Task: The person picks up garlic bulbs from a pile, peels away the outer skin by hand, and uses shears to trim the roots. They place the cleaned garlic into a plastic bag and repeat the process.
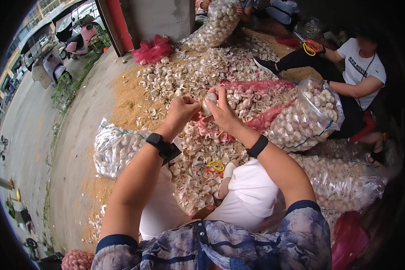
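A whitish garlic bulb [209,104] is held up in front of me, gripped by the bent fingers of my right hand [222,110]. Just left of it, my left hand [184,110] has its thumb and fingertips pinched together close to the bulb. Whether a bit of skin sits in that pinch is too small to make out. Below both hands spreads a heap of garlic skins and stalk scraps [191,166]. Scissors with yellow and red handles [215,167] lie on the scraps near my foot. Loose bulbs [243,102] rest on red netting beyond my right hand.
Clear plastic bags of garlic stand at left [117,150], right [308,114] and lower right [342,180]. A seated person [362,67] at right holds scissors [309,46]. Another bag [216,24] is handled at the back. Red netting [153,49] lies by the wall; scooters [83,38] stand outside.
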The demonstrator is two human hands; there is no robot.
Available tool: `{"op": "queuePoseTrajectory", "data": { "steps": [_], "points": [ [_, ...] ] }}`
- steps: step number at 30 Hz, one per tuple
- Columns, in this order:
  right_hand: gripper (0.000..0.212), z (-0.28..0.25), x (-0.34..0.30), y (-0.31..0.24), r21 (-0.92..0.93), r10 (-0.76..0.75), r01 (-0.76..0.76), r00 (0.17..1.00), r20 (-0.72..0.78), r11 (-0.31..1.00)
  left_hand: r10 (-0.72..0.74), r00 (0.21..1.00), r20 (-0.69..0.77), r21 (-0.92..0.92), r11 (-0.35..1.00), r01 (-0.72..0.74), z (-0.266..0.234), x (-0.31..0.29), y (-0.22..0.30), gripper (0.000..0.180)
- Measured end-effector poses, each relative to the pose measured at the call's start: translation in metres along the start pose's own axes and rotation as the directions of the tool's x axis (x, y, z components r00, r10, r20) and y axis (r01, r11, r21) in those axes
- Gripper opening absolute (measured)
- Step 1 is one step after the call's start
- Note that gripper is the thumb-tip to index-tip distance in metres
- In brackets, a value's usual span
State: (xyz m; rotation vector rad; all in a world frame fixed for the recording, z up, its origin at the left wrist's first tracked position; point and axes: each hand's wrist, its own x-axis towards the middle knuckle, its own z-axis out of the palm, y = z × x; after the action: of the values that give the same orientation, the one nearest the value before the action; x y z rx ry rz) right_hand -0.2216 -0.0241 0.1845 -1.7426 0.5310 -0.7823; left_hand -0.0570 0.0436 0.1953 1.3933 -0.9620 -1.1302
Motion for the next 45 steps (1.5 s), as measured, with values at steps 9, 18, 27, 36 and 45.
{"op": "queuePoseTrajectory", "data": {
  "steps": [9, 18, 27, 36, 45],
  "points": [
    [0.032, 0.005, -0.004, 0.0, -0.251, -0.041, 0.034, 0.999, -0.023, 0.967, 0.048, 0.995, -0.084, 0.235, 0.972, -0.027, 0.011, 0.001, -0.004, 0.02],
    [0.038, -0.011, 0.005, -0.035, 0.382, 0.061, 0.014, 0.982, -0.181, 0.924, 0.037, 0.962, -0.271, 0.434, 0.897, 0.087, -0.015, 0.027, -0.032, 0.028],
    [0.044, -0.024, 0.002, -0.018, 0.494, 0.181, -0.139, 0.983, -0.039, 0.859, 0.15, 0.989, -0.004, -0.168, 0.974, -0.149, 0.027, -0.007, 0.019, 0.042],
    [0.046, -0.023, 0.006, -0.008, 0.204, 0.071, -0.054, 0.995, -0.077, 0.978, 0.26, 0.963, -0.068, -0.132, 0.955, -0.267, 0.026, 0.005, 0.009, 0.029],
    [0.038, -0.015, 0.007, 0.003, 0.307, 0.134, -0.081, 0.978, -0.157, 0.948, 0.177, 0.982, -0.067, -0.217, 0.958, -0.187, 0.028, 0.008, 0.005, 0.021]
  ]
}}
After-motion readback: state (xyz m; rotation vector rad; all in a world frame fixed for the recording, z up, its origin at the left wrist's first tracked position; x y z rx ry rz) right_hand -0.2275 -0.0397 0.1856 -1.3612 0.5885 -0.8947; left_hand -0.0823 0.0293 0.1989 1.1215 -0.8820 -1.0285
